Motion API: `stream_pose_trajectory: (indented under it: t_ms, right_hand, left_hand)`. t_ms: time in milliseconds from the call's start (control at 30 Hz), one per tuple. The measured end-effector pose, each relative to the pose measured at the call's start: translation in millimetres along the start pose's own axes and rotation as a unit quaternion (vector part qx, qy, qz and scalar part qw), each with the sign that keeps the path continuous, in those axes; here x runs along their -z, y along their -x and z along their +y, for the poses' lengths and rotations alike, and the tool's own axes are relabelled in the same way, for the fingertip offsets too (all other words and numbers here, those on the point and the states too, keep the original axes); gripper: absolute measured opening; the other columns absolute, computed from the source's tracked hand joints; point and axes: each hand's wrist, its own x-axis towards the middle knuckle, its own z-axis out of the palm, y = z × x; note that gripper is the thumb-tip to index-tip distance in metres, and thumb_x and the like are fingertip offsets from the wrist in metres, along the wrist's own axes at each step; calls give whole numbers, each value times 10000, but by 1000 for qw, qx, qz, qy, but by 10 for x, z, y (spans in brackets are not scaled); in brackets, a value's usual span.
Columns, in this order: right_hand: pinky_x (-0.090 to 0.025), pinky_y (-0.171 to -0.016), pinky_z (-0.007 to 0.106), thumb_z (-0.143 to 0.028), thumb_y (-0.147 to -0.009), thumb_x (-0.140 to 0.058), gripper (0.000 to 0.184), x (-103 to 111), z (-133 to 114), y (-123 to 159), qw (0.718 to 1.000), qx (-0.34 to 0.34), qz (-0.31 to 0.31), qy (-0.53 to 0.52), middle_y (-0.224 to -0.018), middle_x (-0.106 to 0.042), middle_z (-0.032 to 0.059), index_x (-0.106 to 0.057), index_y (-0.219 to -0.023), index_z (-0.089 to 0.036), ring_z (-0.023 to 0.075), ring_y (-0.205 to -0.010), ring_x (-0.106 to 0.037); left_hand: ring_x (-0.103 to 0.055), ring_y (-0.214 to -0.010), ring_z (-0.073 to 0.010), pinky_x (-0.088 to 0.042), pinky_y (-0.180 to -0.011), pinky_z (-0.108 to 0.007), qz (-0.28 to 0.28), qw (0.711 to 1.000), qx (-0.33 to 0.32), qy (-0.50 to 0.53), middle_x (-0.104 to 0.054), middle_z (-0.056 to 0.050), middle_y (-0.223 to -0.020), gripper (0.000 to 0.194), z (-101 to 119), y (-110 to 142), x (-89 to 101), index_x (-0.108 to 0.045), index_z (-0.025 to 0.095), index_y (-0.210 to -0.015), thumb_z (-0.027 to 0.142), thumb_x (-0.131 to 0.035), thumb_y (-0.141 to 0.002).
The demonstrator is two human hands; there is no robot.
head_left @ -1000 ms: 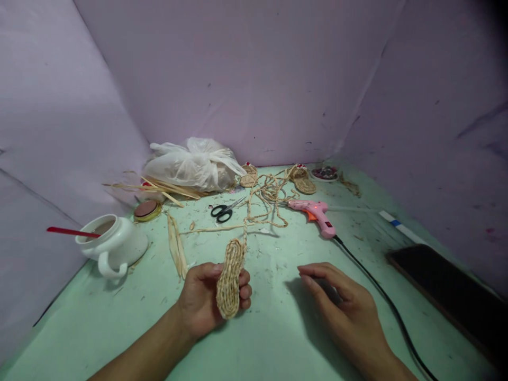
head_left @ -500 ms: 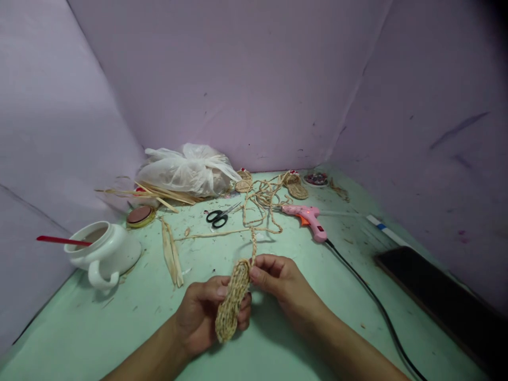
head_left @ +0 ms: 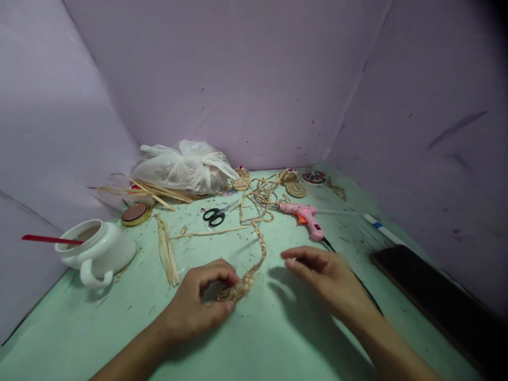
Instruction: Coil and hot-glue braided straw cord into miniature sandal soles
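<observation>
My left hand (head_left: 198,307) pinches a small woven straw sole (head_left: 237,290) between thumb and fingers, low over the green table (head_left: 257,344). A braided straw cord (head_left: 260,248) runs from the sole back to a loose tangle of braid (head_left: 262,198). To the right of the sole, my right hand (head_left: 325,275) hovers with its fingers loosely curled and nothing in them. A pink glue gun (head_left: 305,218) lies just beyond the right hand, its black cable (head_left: 329,244) passing under that hand.
Black scissors (head_left: 214,214) lie mid-table. A white cup (head_left: 99,251) with a red stick stands at left beside a round lid (head_left: 135,214), straw strips (head_left: 164,248) and a plastic bag (head_left: 184,166). Two small woven sandals (head_left: 293,184) sit at the back. A dark board (head_left: 428,296) lies at right.
My right hand came in to pinch the top of the sole, then let go and drew off to the right. My left hand turned the sole down flat toward the table.
</observation>
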Motion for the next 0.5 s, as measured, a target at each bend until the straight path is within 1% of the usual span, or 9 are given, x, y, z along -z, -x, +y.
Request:
stream_pose_trajectory:
  t_ms: [33, 67, 100, 167, 233, 267, 333, 433, 500]
  right_hand:
    - [-471, -706, 327, -379, -780, -543, 307, 81, 35, -43, 997, -6, 54, 49, -907, -720, 81, -714, -936, -177, 228, -797, -649]
    - [-450, -773, 363, -359, -800, -518, 330, 161, 67, -94, 992, -17, 91, 81, -1010, -697, 105, -691, -1008, -171, 261, -900, -630]
    - [-423, -807, 410, -352, -803, -521, 363, 236, 97, -153, 987, -34, 113, 111, -1077, -669, 134, -664, -1076, -160, 306, -968, -603]
    - [-393, -806, 484, -354, -774, -583, 404, 348, 155, -286, 974, -70, 126, 173, -1102, -641, 200, -652, -1097, -122, 408, -1041, -552]
    - [-396, -779, 507, -343, -741, -646, 371, 389, 220, -424, 966, -107, 108, 207, -1032, -647, 239, -679, -1003, -81, 460, -1032, -546]
    - [-404, -774, 506, -331, -734, -667, 331, 384, 258, -492, 965, -124, 94, 211, -993, -653, 238, -688, -942, -75, 456, -1014, -558]
    - [-429, -799, 489, -307, -754, -680, 254, 340, 345, -624, 965, -156, 69, 199, -980, -656, 187, -678, -893, -95, 381, -992, -586]
    - [-477, -839, 429, -300, -859, -609, 232, 261, 473, -806, 971, -195, 42, 129, -1101, -619, 87, -620, -1035, -150, 233, -987, -596]
    - [-508, -814, 405, -306, -898, -564, 270, 235, 527, -902, 978, -202, 30, 47, -1150, -594, 68, -572, -1130, -169, 199, -965, -605]
  left_hand:
    - [-546, -768, -161, -423, -691, -278, 21, 998, -31, -46, -587, -34, -828, 172, -22, 16, -51, -617, 159, -831, 146, -570, -666]
    - [-553, -777, -156, -435, -697, -275, 40, 993, -64, -86, -584, -37, -843, 197, -46, 34, -104, -605, 162, -857, 111, -562, -672]
    - [-559, -800, -155, -448, -710, -274, 56, 987, -95, -118, -583, -42, -869, 236, -72, 53, -151, -592, 165, -898, 84, -555, -679]
    - [-560, -849, -158, -468, -735, -275, 80, 972, -146, -165, -574, -54, -918, 295, -121, 84, -214, -563, 170, -970, 56, -550, -699]
    - [-551, -884, -162, -478, -746, -278, 97, 960, -173, -196, -559, -65, -953, 317, -159, 102, -229, -539, 170, -1017, 53, -543, -722]
    - [-546, -888, -162, -481, -741, -276, 106, 956, -181, -206, -551, -69, -960, 318, -174, 106, -224, -531, 169, -1030, 56, -539, -732]
    - [-538, -886, -163, -484, -724, -273, 122, 949, -190, -218, -539, -72, -965, 318, -196, 107, -205, -517, 166, -1046, 61, -534, -746]
    - [-530, -890, -173, -489, -718, -285, 134, 942, -201, -231, -529, -79, -973, 331, -220, 105, -185, -508, 161, -1062, 64, -542, -748]
    - [-529, -896, -184, -494, -720, -301, 136, 939, -207, -239, -526, -86, -980, 336, -236, 105, -180, -508, 157, -1067, 66, -547, -746]
